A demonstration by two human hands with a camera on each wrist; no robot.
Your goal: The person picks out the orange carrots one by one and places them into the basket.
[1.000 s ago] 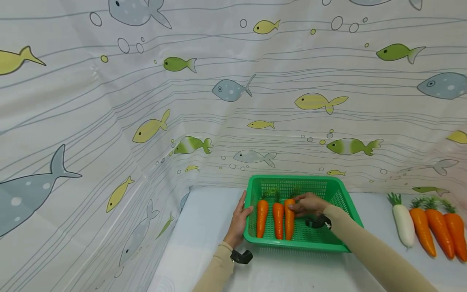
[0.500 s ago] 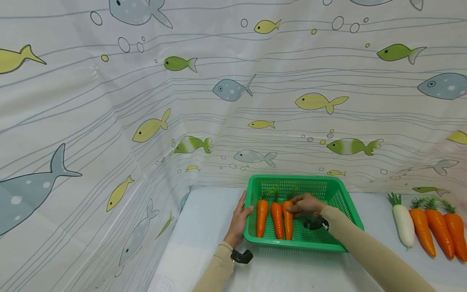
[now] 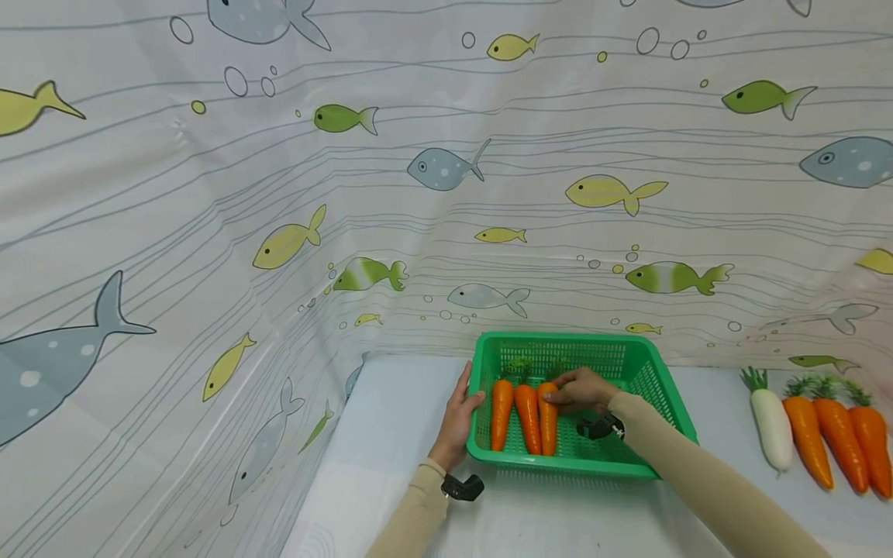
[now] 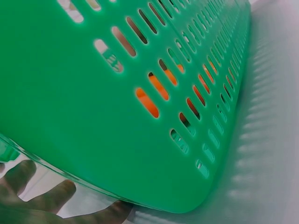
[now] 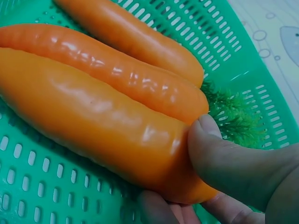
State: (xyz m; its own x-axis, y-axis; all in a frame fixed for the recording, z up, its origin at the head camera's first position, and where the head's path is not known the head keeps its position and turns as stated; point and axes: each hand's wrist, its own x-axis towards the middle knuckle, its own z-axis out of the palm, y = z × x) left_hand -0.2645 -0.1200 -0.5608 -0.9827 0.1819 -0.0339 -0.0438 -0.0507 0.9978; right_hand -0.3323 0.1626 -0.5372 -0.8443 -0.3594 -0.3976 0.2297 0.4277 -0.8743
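Observation:
Three orange carrots with green tops lie side by side in a green plastic basket (image 3: 593, 465). My right hand (image 3: 584, 390) pinches the thick top end of the rightmost carrot (image 3: 548, 422), thumb above and fingers beneath, as the right wrist view shows. This carrot lies against the middle carrot (image 5: 107, 70); the left carrot (image 3: 501, 415) is slightly apart from them at its lower end. At the basket's left side, my left hand (image 3: 456, 422) holds the rim, thumb over the edge. The left wrist view has the fingers (image 4: 53, 196) along the basket's outer wall.
Right of the basket on the white table (image 3: 391, 434) lie a white radish (image 3: 772, 430) and three more carrots (image 3: 840, 442) in a row. A fish-patterned curtain (image 3: 488, 194) hangs behind and to the left. The basket stands near the curtain.
My right hand has slid left with the rightmost carrot. The middle carrot has shifted left too, its top end nearing the left carrot. My left hand stays on the rim.

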